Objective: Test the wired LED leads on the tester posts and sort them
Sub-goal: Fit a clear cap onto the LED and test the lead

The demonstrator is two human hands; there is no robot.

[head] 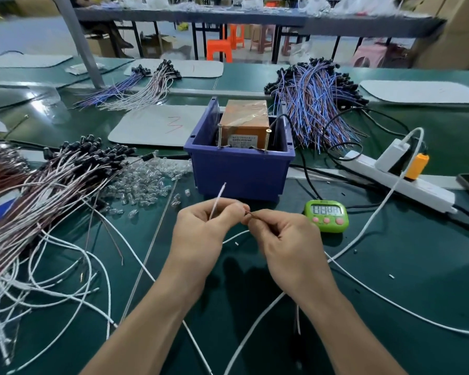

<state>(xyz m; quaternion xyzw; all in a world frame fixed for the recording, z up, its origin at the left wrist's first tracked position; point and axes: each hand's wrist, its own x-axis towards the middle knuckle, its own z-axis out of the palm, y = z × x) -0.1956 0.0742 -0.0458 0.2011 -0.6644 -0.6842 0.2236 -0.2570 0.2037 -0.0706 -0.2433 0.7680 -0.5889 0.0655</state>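
Desk point(390, 253): green top, strewn with loose white cables and heaps of wire.
Left heap point(52, 190): pink-white and brown leads with black heads, fanned across the near left of the desk.
Right heap point(317, 104): blue and purple leads with black heads, behind and to the right of the bin.
Bin point(241, 169): blue plastic, open-topped, in the middle of the desk just beyond the hands.
Power strip point(417, 190): white, lying at an angle on the right, with a white adapter and an orange plug in it.
Tester point(244, 117): orange box standing inside the bin.
Posts point(267, 140): two upright screws at the tester's near edge, nothing touching them.
Clear bulbs point(144, 182): a loose scatter just left of the bin.
Left hand point(201, 234): fingers curled, pinching a pale wire.
Right hand point(287, 244): fingertips pinching a brown strand, touching the left hand's fingertips.
Timer point(326, 215): green, just beside the right hand.
Held lead point(217, 198): between both hands, in front of the bin; its pale end sticks up toward the bin wall.
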